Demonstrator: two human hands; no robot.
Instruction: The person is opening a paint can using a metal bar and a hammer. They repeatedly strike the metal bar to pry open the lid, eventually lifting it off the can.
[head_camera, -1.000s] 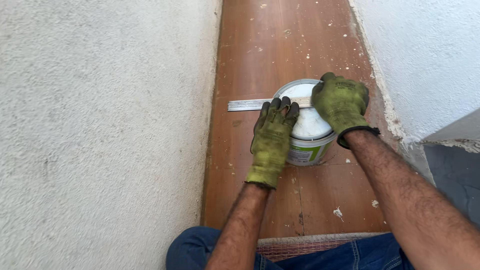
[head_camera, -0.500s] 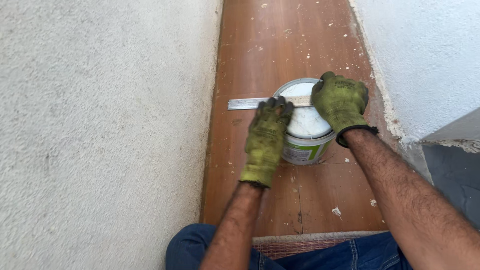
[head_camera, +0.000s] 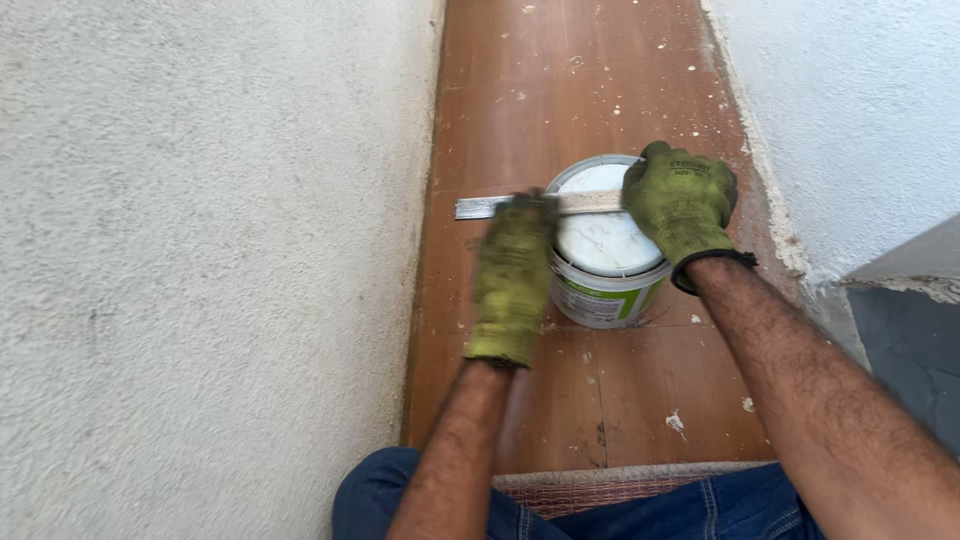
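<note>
Gloves on, we clamp our right hand (head_camera: 682, 203) over the tub (head_camera: 605, 250) to steady it, left hand's (head_camera: 512, 275) fingers gripping the trowel (head_camera: 535, 205) across the rim.

1. A white plastic bucket (head_camera: 607, 262) with a green label band stood upright on the brown floor, holding white paste.
2. A flat metal blade (head_camera: 530, 205), paste-smeared, lay level across the bucket's rim, jutting left.

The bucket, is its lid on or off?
On. The white bucket stands upright with a white lid covering its top; a flat metal strip lies across it.
</note>
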